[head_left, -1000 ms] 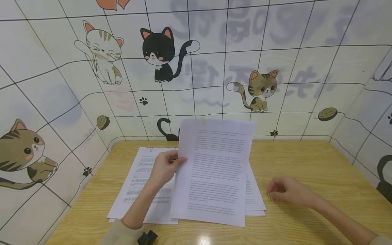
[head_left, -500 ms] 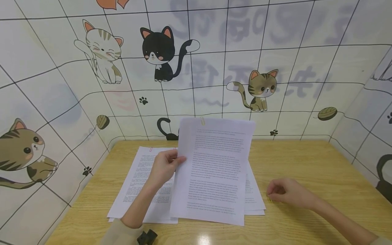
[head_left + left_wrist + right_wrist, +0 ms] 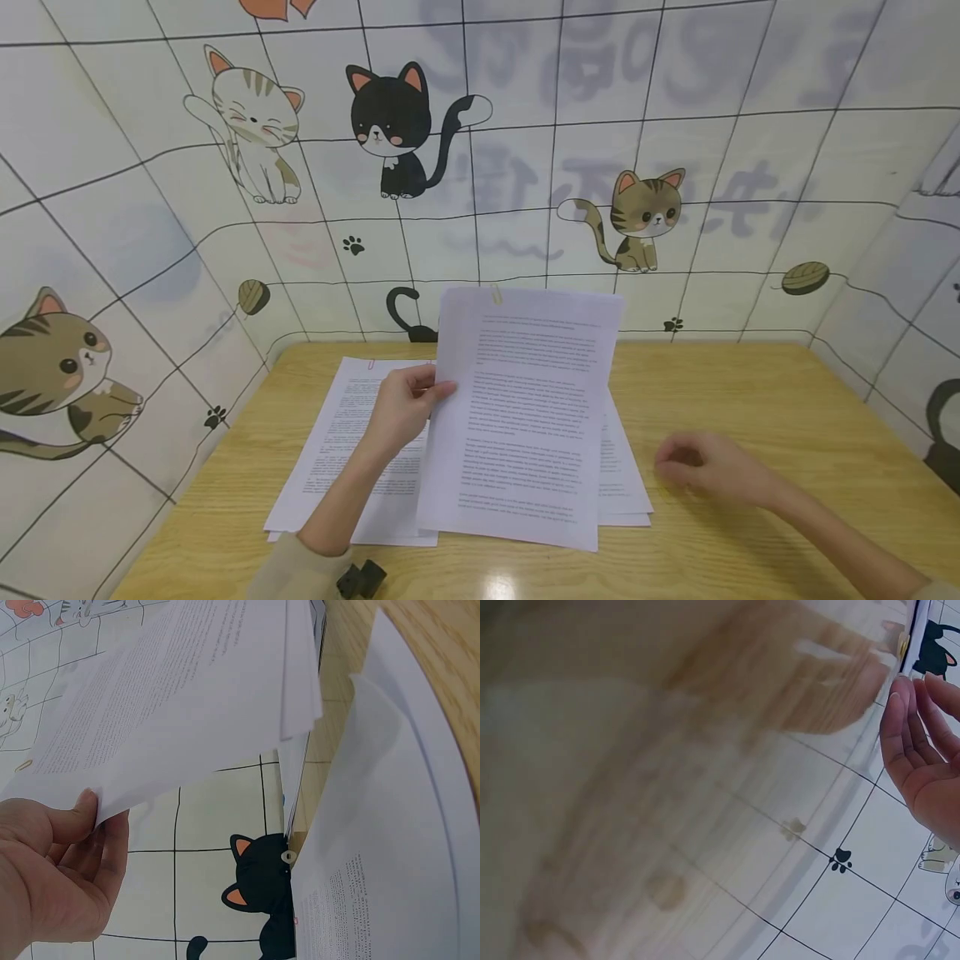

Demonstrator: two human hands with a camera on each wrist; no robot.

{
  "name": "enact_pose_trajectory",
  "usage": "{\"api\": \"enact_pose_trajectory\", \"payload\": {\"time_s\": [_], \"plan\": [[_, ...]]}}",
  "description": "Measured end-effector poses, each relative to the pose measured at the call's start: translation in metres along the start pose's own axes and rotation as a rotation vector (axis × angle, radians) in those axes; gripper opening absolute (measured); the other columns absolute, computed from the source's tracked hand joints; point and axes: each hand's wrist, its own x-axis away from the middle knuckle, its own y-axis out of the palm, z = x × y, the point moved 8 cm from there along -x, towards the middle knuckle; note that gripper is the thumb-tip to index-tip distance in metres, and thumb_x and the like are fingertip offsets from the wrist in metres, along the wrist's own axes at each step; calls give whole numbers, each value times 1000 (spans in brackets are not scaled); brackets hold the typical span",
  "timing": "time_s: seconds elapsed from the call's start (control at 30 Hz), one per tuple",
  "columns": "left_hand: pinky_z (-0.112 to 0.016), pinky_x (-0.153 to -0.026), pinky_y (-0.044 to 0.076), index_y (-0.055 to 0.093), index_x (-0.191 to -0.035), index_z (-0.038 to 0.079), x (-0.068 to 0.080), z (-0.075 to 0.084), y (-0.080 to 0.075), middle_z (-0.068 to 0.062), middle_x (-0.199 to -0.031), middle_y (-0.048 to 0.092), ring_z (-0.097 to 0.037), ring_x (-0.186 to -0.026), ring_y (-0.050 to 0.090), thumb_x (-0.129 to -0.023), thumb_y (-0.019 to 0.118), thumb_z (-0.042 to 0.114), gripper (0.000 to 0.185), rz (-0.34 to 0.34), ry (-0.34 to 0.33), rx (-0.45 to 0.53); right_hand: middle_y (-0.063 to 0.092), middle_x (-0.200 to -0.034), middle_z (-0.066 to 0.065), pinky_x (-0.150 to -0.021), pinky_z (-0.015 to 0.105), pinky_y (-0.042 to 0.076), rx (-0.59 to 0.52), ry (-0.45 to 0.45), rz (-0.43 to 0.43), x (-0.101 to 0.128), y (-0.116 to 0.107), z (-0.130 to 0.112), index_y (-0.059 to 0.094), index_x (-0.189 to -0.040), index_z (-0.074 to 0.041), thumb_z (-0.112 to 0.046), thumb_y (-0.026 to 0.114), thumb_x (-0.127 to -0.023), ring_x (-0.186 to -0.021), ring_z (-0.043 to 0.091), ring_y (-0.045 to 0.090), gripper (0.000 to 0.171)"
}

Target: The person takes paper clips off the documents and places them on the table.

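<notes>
My left hand [image 3: 405, 408] pinches the left edge of a printed paper document [image 3: 525, 417] between thumb and fingers and holds it upright. A yellow paper clip [image 3: 497, 294] sits on its top edge, towards the left corner. Low over the table at the right, my right hand [image 3: 712, 471] has its fingers bent and the thumb close to the fingertips. In the right wrist view, a small yellow thing [image 3: 904, 646] shows just beyond those fingertips; I cannot tell whether the hand holds anything.
Printed sheets [image 3: 330, 458] with red paper clips [image 3: 371, 364] lie at the left on the wooden table [image 3: 750, 392]. More sheets [image 3: 626, 492] lie behind the held document, their right side showing. A cat-patterned wall [image 3: 517, 167] closes off the back.
The yellow clips seen under my right fingertips in the earlier head frames no longer show there. My right hand has shifted only slightly. The left hand holds the document in place.
</notes>
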Motion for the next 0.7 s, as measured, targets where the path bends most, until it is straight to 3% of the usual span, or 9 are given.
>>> {"api": "enact_pose_trajectory", "payload": {"time_s": [0.33, 0.7], "plan": [[-31, -68, 58, 75, -113, 4, 1, -2, 0, -9, -93, 75, -21, -77, 71, -93, 72, 7, 20, -5, -20, 4, 69, -94, 5, -64, 28, 54, 53, -16, 92, -9, -27, -14, 65, -107, -3, -11, 64, -100, -74, 14, 64, 11], [-30, -66, 57, 76, -111, 4, 1, -2, 0, -9, -92, 75, -21, -76, 70, -93, 72, 6, 19, 1, -24, 3, 69, -101, 7, -72, 28, 56, 73, 16, 248, -8, -60, -30, 63, -116, -1, -14, 63, -102, -85, 12, 66, 19]]}}
